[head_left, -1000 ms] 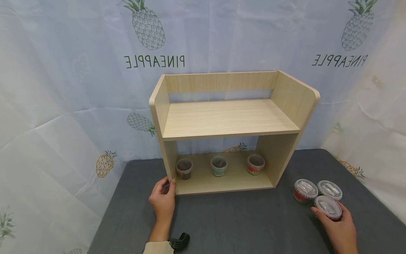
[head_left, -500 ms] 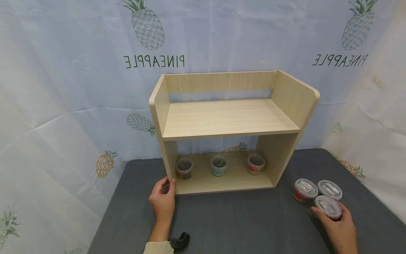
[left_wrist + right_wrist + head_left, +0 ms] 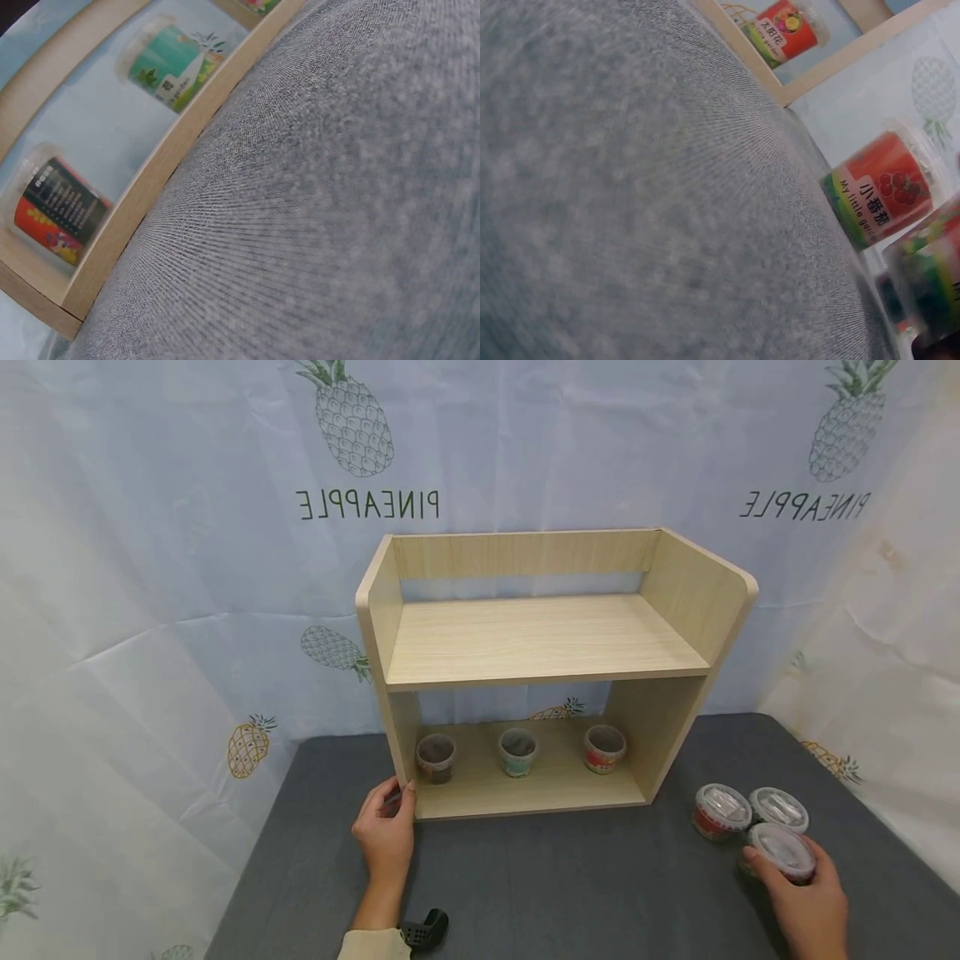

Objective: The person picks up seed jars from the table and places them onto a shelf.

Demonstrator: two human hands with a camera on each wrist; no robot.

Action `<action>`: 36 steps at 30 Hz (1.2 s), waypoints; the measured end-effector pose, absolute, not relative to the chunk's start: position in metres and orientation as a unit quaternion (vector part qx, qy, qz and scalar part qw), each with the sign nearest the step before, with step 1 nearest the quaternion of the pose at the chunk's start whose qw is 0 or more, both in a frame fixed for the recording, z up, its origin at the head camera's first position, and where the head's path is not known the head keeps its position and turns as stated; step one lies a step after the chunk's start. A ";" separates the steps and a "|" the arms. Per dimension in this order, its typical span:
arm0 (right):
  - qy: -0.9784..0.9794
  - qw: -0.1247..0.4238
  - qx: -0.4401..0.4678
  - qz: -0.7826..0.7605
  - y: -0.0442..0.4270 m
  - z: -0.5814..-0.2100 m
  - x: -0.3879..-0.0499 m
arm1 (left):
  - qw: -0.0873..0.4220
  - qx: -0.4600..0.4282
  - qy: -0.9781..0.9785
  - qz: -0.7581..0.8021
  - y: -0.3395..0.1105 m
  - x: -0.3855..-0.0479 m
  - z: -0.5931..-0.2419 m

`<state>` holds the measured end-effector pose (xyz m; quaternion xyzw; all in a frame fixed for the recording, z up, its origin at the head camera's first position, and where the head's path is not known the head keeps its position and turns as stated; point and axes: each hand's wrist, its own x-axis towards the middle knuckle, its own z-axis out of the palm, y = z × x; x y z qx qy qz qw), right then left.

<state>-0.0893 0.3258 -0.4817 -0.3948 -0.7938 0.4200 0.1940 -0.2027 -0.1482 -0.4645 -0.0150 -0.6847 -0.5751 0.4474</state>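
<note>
My left hand (image 3: 386, 842) grips the lower front corner of a light wooden shelf (image 3: 547, 643) at its left side panel. At the right, my right hand (image 3: 813, 897) holds a clear-lidded plant cup (image 3: 783, 849) between thumb and fingers. That plant cup (image 3: 937, 262) looks tilted and is partly cut off in the right wrist view. Beside it are a red-labelled plant cup (image 3: 722, 812), with tomatoes and "My little garden" printed on it, and another lidded plant cup (image 3: 780, 808). The left wrist view does not show the left hand.
On the lower shelf board stand a black-and-red cup (image 3: 436, 757), a green cup (image 3: 517, 752) and a red cup (image 3: 604, 748), spaced apart. A dark grey cloth (image 3: 540, 885) covers the table. A pineapple-print curtain (image 3: 187, 552) hangs behind.
My right hand has shifted slightly to the right with the plant cup, which now sits a little apart from the red-labelled one. The left hand has stayed on the shelf.
</note>
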 end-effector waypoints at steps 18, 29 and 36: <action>-0.744 0.436 -0.197 0.467 0.272 -0.388 -0.098 | 0.450 -0.020 -0.668 -0.593 -0.152 -0.220 -0.489; -0.779 0.425 0.062 0.457 0.217 -0.271 -0.145 | 0.441 -0.018 -0.667 -0.600 -0.158 -0.221 -0.497; -0.852 0.302 0.005 0.427 0.211 -0.222 -0.199 | 0.450 -0.018 -0.671 -0.589 -0.156 -0.222 -0.495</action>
